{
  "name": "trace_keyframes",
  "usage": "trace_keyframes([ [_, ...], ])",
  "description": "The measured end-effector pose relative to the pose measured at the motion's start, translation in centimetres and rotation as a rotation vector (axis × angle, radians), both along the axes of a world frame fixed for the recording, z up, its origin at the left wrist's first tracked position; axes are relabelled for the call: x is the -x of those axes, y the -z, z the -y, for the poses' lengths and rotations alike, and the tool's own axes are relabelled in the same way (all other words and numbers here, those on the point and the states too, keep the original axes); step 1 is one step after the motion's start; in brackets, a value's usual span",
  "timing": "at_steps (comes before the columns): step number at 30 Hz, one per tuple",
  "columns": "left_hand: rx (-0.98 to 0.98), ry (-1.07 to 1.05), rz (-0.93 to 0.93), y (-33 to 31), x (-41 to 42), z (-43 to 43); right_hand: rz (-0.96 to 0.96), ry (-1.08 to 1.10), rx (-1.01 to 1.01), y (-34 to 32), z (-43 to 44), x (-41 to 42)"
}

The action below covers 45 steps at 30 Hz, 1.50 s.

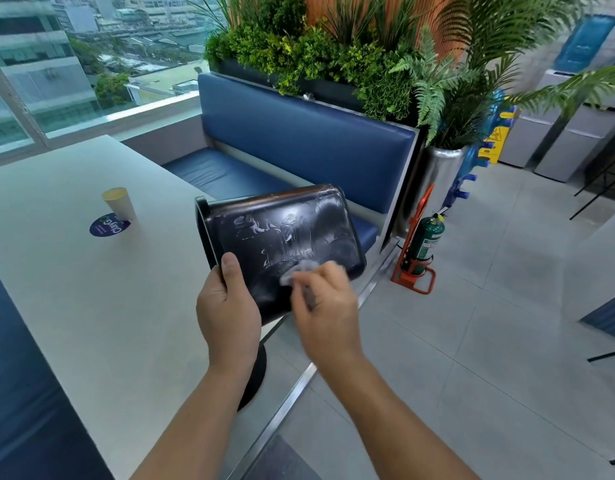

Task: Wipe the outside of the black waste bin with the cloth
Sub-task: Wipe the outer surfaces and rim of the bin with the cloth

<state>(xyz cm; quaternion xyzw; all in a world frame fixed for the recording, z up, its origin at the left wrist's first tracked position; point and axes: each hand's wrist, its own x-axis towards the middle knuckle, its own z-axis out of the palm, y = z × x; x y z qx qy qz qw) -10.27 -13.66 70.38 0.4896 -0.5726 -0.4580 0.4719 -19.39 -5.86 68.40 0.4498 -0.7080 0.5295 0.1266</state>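
The black waste bin (288, 233) is held on its side in the air over the table's right edge, its open rim pointing left and its base to the right. Pale streaks and smears cover its upper wall. My left hand (230, 306) grips the bin near the rim, thumb on top. My right hand (325, 306) is motion-blurred and presses a small whitish cloth (297, 271) against the bin's lower side wall.
A white table (74, 289) lies to the left with a paper cup (119, 204) on a round blue sticker. Behind the bin runs a blue bench (299, 140) topped by plants. A green fire extinguisher (424, 244) in an orange stand sits on the tiled floor at right.
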Motion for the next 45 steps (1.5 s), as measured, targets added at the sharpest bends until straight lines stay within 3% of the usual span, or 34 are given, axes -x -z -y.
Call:
trace_keyframes([
  [3, -0.005, -0.009, -0.011, 0.1, -0.5, 0.2, -0.041, -0.056, 0.014, -0.1, -0.5, -0.8],
  [8, -0.024, 0.008, 0.007, 0.2, -1.1, -0.7, 0.073, 0.171, -0.036, -0.2, -1.5, 3.1],
  [12, 0.007, -0.007, 0.052, 0.2, -0.5, -1.4, -0.048, -0.092, -0.012, 0.3, -1.2, -3.1],
  [14, -0.023, -0.011, 0.028, 0.5, -0.9, -0.9, -0.048, -0.108, 0.008, 0.5, -1.4, -3.1],
  [19, -0.055, -0.009, -0.014, 0.4, -1.7, -0.8, 0.077, 0.125, -0.043, 0.0, -1.7, 1.5],
  [25, -0.006, -0.033, 0.04, -0.1, -2.4, -0.6, -0.021, -0.115, -0.008, 0.3, -0.4, -4.4],
  [30, -0.027, -0.031, 0.029, 0.4, -4.2, 0.3, 0.121, 0.121, -0.033, 0.5, 0.4, -0.5],
  [36, -0.041, -0.072, 0.037, 0.7, -6.6, 2.5, 0.026, -0.183, 0.028, 0.7, 2.4, -7.7],
  [41, -0.017, -0.067, 0.079, 0.4, -9.2, 3.4, 0.117, 0.063, -0.02, 1.4, 3.9, -5.7],
  [45, -0.034, -0.072, 0.078, 1.1, -10.7, 4.4, 0.03, -0.215, -0.036, 2.1, 4.7, -13.1],
])
